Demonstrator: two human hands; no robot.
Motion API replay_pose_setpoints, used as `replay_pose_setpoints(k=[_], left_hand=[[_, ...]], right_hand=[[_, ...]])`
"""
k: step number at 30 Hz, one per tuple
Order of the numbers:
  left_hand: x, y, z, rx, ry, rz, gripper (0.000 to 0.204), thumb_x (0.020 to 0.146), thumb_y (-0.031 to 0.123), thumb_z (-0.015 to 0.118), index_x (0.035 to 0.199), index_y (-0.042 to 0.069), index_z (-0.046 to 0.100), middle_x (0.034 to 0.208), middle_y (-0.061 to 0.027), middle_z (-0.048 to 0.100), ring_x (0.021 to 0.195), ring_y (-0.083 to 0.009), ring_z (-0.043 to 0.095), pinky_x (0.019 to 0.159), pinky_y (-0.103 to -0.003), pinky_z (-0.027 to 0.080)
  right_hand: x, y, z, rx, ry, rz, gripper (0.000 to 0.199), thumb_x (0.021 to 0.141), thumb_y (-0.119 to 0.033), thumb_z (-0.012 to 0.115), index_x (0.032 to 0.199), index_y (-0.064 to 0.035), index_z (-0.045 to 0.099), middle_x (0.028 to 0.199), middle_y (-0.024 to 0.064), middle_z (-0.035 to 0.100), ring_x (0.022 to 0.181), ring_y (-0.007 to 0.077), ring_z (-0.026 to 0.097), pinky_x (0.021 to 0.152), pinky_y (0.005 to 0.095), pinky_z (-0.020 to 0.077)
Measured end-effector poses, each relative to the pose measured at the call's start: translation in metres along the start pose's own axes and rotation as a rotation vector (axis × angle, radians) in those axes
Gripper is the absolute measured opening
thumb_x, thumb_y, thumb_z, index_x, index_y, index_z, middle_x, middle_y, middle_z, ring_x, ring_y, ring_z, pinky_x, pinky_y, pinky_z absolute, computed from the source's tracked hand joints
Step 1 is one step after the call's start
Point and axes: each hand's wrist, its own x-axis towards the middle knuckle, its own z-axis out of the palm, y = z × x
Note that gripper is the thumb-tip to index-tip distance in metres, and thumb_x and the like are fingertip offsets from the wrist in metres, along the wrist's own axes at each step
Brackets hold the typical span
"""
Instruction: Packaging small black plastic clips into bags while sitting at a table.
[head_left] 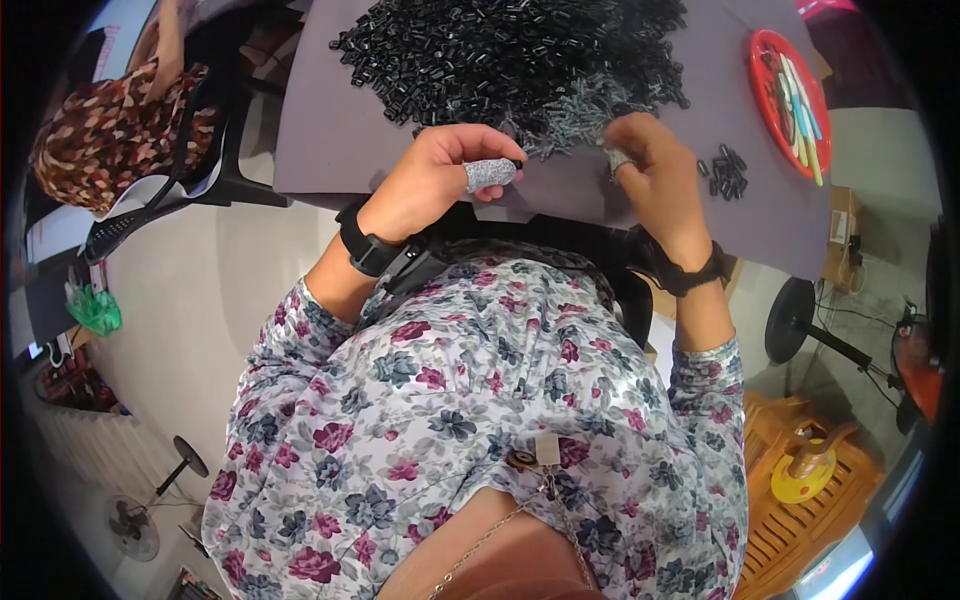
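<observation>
My left hand [437, 172] is closed at the table's near edge, its thumb in a grey knitted cover [491, 176]. Between thumb and fingertips a small black plastic piece [518, 164] peeks out. To the right, my right hand [660, 178] bends its fingers in a pinch beside a heap of small grey-green pins [582, 112]; its thumb also wears a grey cover. What that pinch holds, if anything, is hidden. A large pile of small black plastic pieces [480, 62] lies beyond both hands. Several black pieces [728, 174] sit apart, right of my right hand.
A red oval tray [762, 105] with pen-like tools stands at the right of the grey table [335, 165]. A person in a patterned top [110, 135] sits at the left. A wooden slatted chair [770, 540] and a fan [133, 525] stand on the floor.
</observation>
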Motion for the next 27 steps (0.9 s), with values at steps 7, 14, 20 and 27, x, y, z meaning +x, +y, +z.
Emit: replay_pose_setpoints(k=[7, 14, 20, 27], left_hand=[[0.003, 0.002, 0.005, 0.037, -0.017, -0.024, 0.025, 0.1, -0.002, 0.056, 0.119, 0.002, 0.072, 0.107, -0.0053, 0.073, 0.098, -0.0104, 0.07, 0.083, -0.025, 0.057], [0.007, 0.003, 0.015, 0.029, 0.004, 0.041, 0.029, 0.097, -0.005, 0.055, 0.12, 0.002, 0.072, 0.103, -0.0037, 0.073, 0.087, -0.0077, 0.067, 0.082, -0.024, 0.055], [0.008, 0.005, 0.02, 0.085, 0.042, 0.054, 0.032, 0.094, -0.01, 0.054, 0.118, 0.0, 0.073, 0.103, -0.0045, 0.074, 0.088, -0.0087, 0.067, 0.081, -0.024, 0.055], [0.007, 0.001, 0.024, 0.159, 0.082, 0.088, 0.031, 0.093, -0.012, 0.057, 0.116, -0.002, 0.073, 0.106, -0.0063, 0.075, 0.092, -0.0106, 0.068, 0.082, -0.025, 0.056]], right_hand=[[-0.001, 0.0, -0.005, 0.146, -0.078, 0.031, 0.03, 0.079, 0.008, 0.059, 0.105, -0.0001, 0.072, 0.096, 0.008, 0.067, 0.084, 0.0195, 0.066, 0.074, 0.0298, 0.0506], [-0.008, -0.029, 0.023, 0.508, -0.159, 0.113, 0.042, 0.08, 0.014, 0.057, 0.115, -0.0027, 0.071, 0.1, 0.0061, 0.071, 0.091, 0.0119, 0.066, 0.08, 0.0265, 0.055], [-0.004, -0.031, 0.029, 0.439, -0.16, 0.164, 0.042, 0.079, 0.011, 0.06, 0.117, -0.0033, 0.069, 0.09, 0.0042, 0.069, 0.077, 0.0084, 0.064, 0.069, 0.0254, 0.0542], [-0.003, -0.033, 0.031, 0.425, -0.146, 0.145, 0.04, 0.079, 0.008, 0.061, 0.116, -0.0039, 0.069, 0.084, 0.0022, 0.067, 0.074, 0.0071, 0.062, 0.066, 0.0233, 0.0505]])
